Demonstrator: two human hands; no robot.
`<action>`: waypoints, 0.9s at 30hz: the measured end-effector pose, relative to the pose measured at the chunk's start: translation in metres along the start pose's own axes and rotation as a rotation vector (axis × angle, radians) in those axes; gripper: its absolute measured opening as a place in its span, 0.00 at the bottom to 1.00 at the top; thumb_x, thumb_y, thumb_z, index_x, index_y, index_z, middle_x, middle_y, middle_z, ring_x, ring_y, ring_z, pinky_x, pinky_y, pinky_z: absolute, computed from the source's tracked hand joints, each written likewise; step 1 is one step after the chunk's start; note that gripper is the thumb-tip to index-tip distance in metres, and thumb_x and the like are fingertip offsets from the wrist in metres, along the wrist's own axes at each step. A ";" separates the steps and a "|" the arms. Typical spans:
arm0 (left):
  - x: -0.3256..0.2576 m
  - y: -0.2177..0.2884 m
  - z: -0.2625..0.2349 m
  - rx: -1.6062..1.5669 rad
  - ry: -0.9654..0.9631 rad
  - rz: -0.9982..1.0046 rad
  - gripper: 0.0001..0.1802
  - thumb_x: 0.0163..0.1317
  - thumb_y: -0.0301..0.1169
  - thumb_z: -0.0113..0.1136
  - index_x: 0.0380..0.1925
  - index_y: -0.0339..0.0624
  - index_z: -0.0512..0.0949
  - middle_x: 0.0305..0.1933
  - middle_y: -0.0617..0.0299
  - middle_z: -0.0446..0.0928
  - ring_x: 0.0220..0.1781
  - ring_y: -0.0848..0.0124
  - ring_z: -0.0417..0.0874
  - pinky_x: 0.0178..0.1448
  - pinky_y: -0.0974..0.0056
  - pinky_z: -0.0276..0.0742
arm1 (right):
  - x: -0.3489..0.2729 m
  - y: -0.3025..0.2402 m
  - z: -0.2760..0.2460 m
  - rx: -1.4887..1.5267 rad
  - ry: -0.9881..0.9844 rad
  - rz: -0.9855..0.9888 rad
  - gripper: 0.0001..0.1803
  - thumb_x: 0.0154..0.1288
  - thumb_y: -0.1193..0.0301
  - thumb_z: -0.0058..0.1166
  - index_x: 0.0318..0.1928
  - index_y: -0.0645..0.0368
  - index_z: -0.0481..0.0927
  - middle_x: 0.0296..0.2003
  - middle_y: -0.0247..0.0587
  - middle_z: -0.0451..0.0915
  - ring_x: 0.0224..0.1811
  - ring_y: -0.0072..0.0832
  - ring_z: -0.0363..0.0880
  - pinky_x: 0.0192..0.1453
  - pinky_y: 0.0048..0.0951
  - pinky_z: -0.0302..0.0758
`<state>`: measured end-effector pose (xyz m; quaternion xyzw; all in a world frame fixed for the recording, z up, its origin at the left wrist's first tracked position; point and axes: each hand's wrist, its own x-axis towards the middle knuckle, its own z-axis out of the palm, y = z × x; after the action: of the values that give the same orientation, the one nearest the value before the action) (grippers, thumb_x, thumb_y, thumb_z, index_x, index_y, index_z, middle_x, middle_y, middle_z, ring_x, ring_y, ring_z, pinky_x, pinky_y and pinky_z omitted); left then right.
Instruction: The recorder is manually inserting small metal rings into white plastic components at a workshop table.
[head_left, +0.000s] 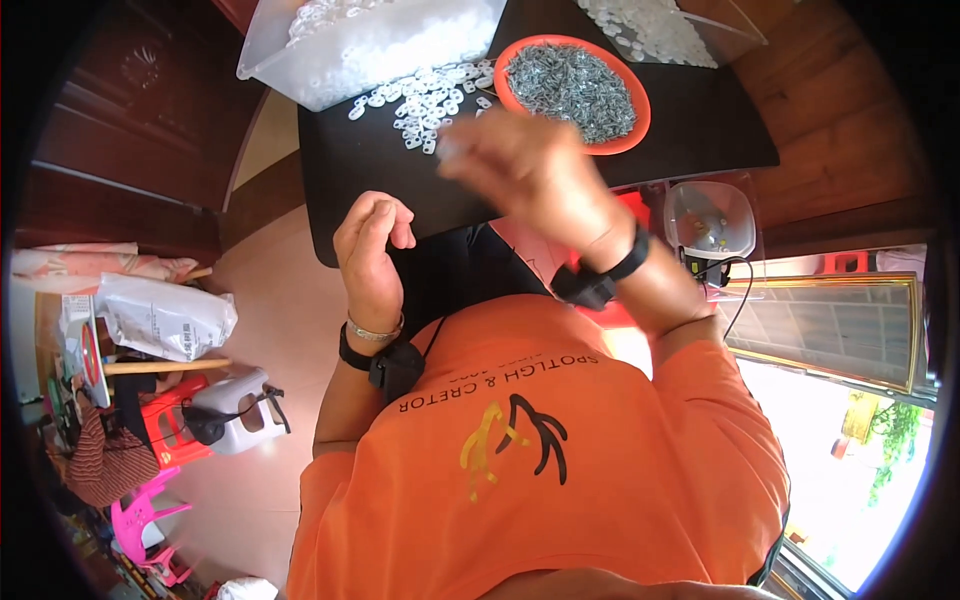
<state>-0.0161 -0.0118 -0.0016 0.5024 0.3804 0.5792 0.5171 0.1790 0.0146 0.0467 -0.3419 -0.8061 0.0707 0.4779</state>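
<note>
My left hand (372, 250) is held just off the near left part of the dark table (350, 180), its fingers curled in toward the thumb. Whatever it may hold is hidden. Blurred by motion, my right hand (540, 170) reaches over the table between a loose heap of small white plastic pieces with holes (425, 105) and an orange round tray (645, 105). A pale smear shows at its fingertips, too blurred to name. Many small grey metal parts (570, 85) fill the tray.
A translucent plastic bin (290, 85) of white pieces stands at the far left of the table. A second clear container (725, 30) with white pieces is at the far right. Right of my forearm sits a clear tub (710, 215). Plastic stools (235, 410) stand on the floor at left.
</note>
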 end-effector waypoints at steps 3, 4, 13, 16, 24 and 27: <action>-0.001 0.002 -0.009 0.008 0.037 -0.008 0.12 0.62 0.31 0.47 0.23 0.36 0.74 0.20 0.65 0.67 0.24 0.77 0.66 0.31 0.70 0.65 | 0.041 0.043 -0.065 -0.528 0.100 0.025 0.03 0.56 0.73 0.59 0.31 0.58 0.82 0.27 0.45 0.80 0.24 0.41 0.79 0.25 0.32 0.74; -0.001 0.001 -0.012 0.000 0.065 -0.018 0.12 0.62 0.31 0.47 0.23 0.36 0.73 0.20 0.65 0.66 0.24 0.77 0.66 0.31 0.70 0.64 | 0.063 0.046 -0.084 -0.536 0.201 0.029 0.07 0.58 0.74 0.58 0.38 0.61 0.81 0.29 0.48 0.81 0.29 0.39 0.81 0.31 0.31 0.75; 0.008 -0.002 -0.017 -0.046 0.071 -0.023 0.12 0.62 0.30 0.48 0.23 0.35 0.74 0.20 0.66 0.66 0.24 0.77 0.66 0.31 0.70 0.66 | 0.088 0.068 -0.117 -0.753 0.147 0.066 0.15 0.54 0.73 0.59 0.44 0.61 0.82 0.39 0.50 0.81 0.43 0.45 0.80 0.48 0.38 0.76; 0.008 -0.007 -0.021 -0.047 0.083 -0.033 0.12 0.61 0.30 0.48 0.23 0.35 0.74 0.20 0.66 0.66 0.24 0.77 0.66 0.30 0.70 0.66 | 0.061 0.075 -0.054 -0.416 -0.167 0.039 0.08 0.59 0.73 0.60 0.40 0.55 0.84 0.35 0.40 0.83 0.35 0.33 0.82 0.39 0.28 0.77; 0.010 -0.008 -0.026 -0.087 0.055 -0.041 0.12 0.62 0.30 0.48 0.23 0.35 0.73 0.20 0.65 0.67 0.24 0.76 0.67 0.31 0.70 0.66 | 0.032 0.069 0.029 -0.664 -0.459 -0.082 0.06 0.57 0.70 0.58 0.34 0.54 0.84 0.31 0.36 0.78 0.43 0.36 0.77 0.47 0.36 0.76; 0.010 -0.011 -0.026 -0.081 0.061 -0.046 0.11 0.62 0.29 0.48 0.23 0.34 0.74 0.21 0.65 0.67 0.23 0.77 0.68 0.31 0.70 0.67 | 0.035 0.073 0.037 -0.731 -0.528 -0.100 0.07 0.56 0.69 0.55 0.31 0.56 0.84 0.34 0.41 0.81 0.41 0.39 0.79 0.47 0.37 0.77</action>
<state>-0.0384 0.0015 -0.0153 0.4544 0.3839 0.5970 0.5384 0.1733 0.0987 0.0201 -0.4193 -0.8878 -0.1569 0.1067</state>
